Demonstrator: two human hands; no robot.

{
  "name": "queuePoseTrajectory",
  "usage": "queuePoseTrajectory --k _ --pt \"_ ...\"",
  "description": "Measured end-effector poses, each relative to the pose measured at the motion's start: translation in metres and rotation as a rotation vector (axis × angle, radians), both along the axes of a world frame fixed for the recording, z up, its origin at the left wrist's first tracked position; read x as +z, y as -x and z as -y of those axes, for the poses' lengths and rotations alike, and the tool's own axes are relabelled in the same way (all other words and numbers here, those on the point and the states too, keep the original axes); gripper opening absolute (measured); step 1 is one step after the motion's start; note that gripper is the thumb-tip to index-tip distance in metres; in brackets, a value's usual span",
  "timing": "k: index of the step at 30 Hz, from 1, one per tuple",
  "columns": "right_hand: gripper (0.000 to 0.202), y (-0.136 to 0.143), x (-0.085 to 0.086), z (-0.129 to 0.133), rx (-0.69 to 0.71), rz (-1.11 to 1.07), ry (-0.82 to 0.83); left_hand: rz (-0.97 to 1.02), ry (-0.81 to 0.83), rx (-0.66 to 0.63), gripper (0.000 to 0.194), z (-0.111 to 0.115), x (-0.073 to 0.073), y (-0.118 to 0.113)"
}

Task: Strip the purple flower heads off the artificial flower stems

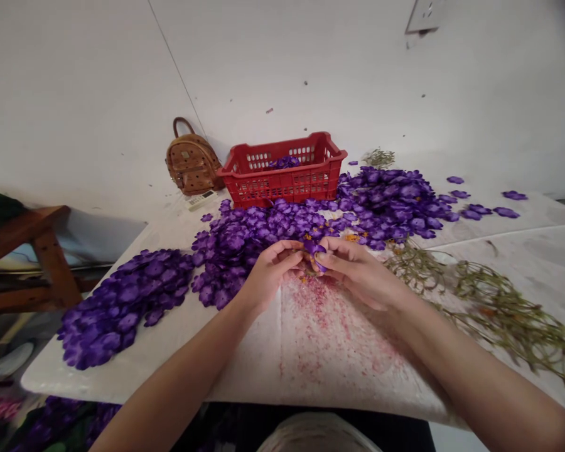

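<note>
Near the middle of the table, my left hand (277, 267) and my right hand (353, 267) meet around a small purple flower (313, 250). The right fingers pinch its purple petals. My left thumb and fingers are pressed together at the flower's left side, on a small part that I cannot make out. Just beyond the hands lies a broad heap of purple petal pieces (245, 232), with a few small yellow pieces (352, 238) beside it. Green stems (417, 267) lie to the right of my right hand.
A red crate (282, 188) with purple pieces inside stands at the back, beside a brown backpack (193, 163) and a pale remote (201, 200). More petals (127, 301) lie left; another heap (395, 201) lies back right. Tangled stems (518, 314) cover the white table's (245, 370) right side.
</note>
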State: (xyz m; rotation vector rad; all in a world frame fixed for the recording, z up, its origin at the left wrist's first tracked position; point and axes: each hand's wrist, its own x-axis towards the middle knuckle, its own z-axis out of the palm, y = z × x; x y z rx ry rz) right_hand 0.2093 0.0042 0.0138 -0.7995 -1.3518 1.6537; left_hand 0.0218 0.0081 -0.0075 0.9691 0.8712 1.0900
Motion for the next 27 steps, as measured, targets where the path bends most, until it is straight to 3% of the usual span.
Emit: queuePoseTrajectory --k 4,9,13,17,21,27 --pt "0.035 -0.001 0.002 -0.001 0.006 -0.049 0.047 -0.244 -0.208 0.061 0.02 0.004 -0.002 -0.002" --pt "0.03 -0.003 0.001 -0.003 0.03 -0.096 0.1 -0.672 -0.712 0.212 0.014 0.009 -0.001 0.003" --pt "0.024 -0.005 -0.001 -0.005 0.06 -0.154 0.169 -0.899 -1.027 0.221 0.016 0.008 0.0 0.008" --pt "0.018 -0.006 0.0 -0.006 0.096 -0.213 0.231 -0.986 -1.08 0.178 0.012 0.004 -0.003 0.01" --pt "0.017 -0.006 0.001 -0.007 0.095 -0.262 0.309 -0.932 -1.112 0.186 0.01 0.002 -0.006 0.009" --pt "0.014 -0.008 -0.003 -0.011 0.076 -0.307 0.344 -0.957 -1.057 0.134 0.013 0.008 0.002 0.008"
